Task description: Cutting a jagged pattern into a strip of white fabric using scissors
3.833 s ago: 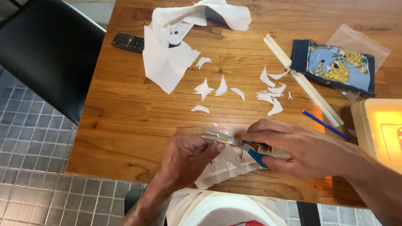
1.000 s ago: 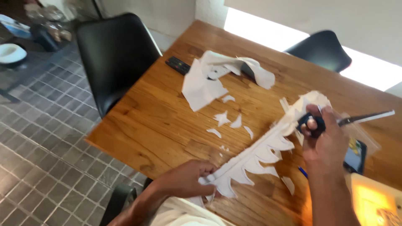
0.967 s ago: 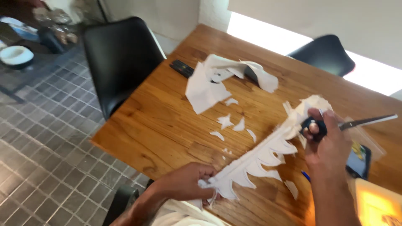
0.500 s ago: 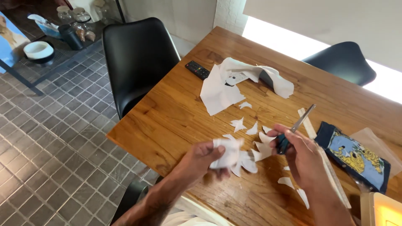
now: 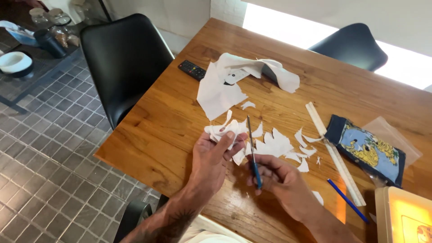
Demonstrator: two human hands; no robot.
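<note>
Scissors (image 5: pixel 253 155) sit in our right hand (image 5: pixel 281 180), fingers curled tight around the blue handles, blades together or nearly so and pointing away from us over the wooden table (image 5: pixel 153 130). Our left hand (image 5: pixel 213 157) is closed on the cut paper strip (image 5: pixel 225 131), bunched between thumb and fingers, so the scalloped white edge pokes out just above the fingertips and lies right beside the blade tips.

To do this well, we judge that the paper should be let out of the bunch and held flat close to where the blades meet it, with our left fingertips kept to the side of the cutting line. We would turn the paper into the blades, not twist the scissors, and keep each snip short so the curves stay clean. Thin paper folded on itself will probably tear if pulled against shut blades.

Beyond the grip, loose white offcuts (image 5: pixel 279 144) lie scattered on the wood, and farther off a larger crumpled sheet (image 5: pixel 225 87) partly covers a black remote (image 5: pixel 192 70). To the right of the scissors hand we see a pale ruler (image 5: pixel 335 155), a blue pen (image 5: pixel 346 200) and a patterned pouch (image 5: pixel 366 148).

How many layers the left hand holds is hidden inside the fist. The scissor handles are covered by our fingers, so we cannot tell how far the blades are parted. A glowing box at the lower right is cut off by the frame.
</note>
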